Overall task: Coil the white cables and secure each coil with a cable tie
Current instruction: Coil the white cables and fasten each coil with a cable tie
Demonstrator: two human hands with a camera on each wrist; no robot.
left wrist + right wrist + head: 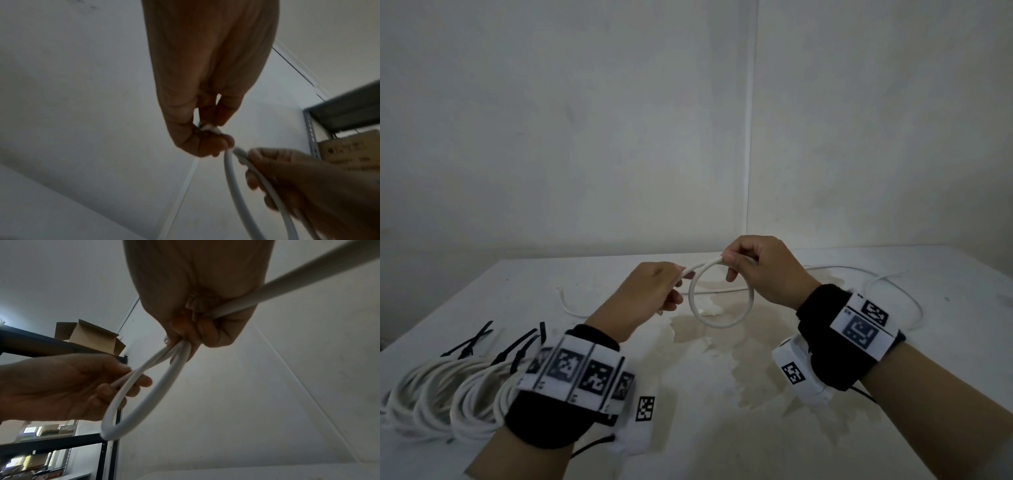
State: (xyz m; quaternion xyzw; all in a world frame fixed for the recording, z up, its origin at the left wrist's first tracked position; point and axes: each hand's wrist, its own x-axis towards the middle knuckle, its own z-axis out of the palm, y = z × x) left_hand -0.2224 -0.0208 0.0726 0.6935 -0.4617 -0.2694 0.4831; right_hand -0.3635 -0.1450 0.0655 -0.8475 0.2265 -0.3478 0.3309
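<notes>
both hands are up over the middle of the table [756, 428], a little above its stained patch [722, 329]. the right hand [763, 270] sits just right of centre in the head view, fingers curled round the top of a single loop [717, 296] of white cable [900, 301]; the loop hangs below the knuckles, clear of the table. in the right wrist view the two strands cross inside that fist and a thick length runs off to the upper right corner of the frame.

the left hand [654, 291] is just left of the loop, thumb and fingertips pinched on the cable's short end where it leaves the loop's upper left. the left wrist view shows the pinch at mid-frame, the white end tucked between thumb and forefinger. the two hands nearly touch.

the rest of the cable trails across the far right of the table in a loose bend, and a thin stretch lies behind the hands towards centre left.

at the lower left of the head view lie finished coils [445, 394], partly hidden by the left wrist band [571, 380], with black ties [517, 346] sticking up from them.

a dark shelf [51, 444] with a cardboard box [90, 335] shows at the left of the right wrist view.
</notes>
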